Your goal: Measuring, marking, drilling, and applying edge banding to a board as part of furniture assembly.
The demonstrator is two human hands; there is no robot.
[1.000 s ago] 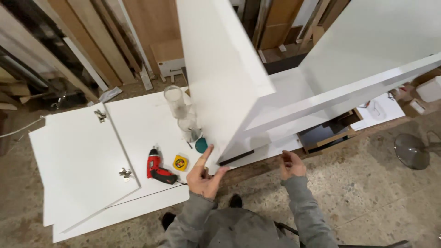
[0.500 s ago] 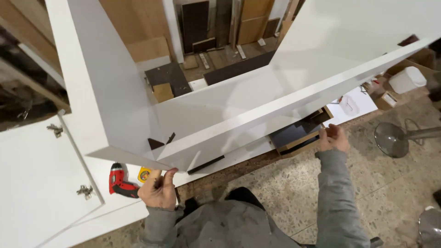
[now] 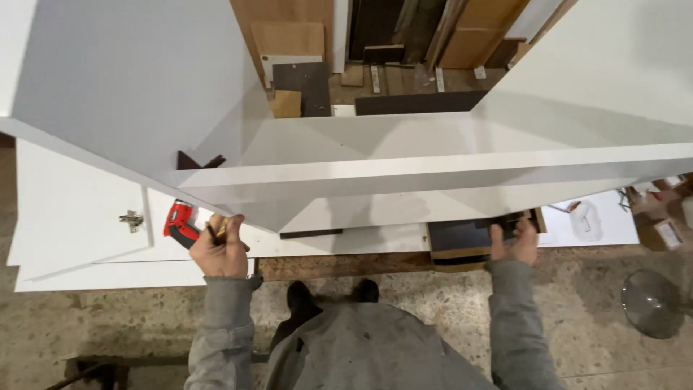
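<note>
The person stands over a big white cabinet carcass (image 3: 433, 173) raised off the floor, its lower edge at the level of both hands. The left hand (image 3: 220, 245) curls its fingers around the near corner edge, just above a red cordless drill (image 3: 179, 222) lying on flat white panels (image 3: 72, 217). The right hand (image 3: 514, 242) grips the underside farther along, fingers wrapped up and partly hidden.
</note>
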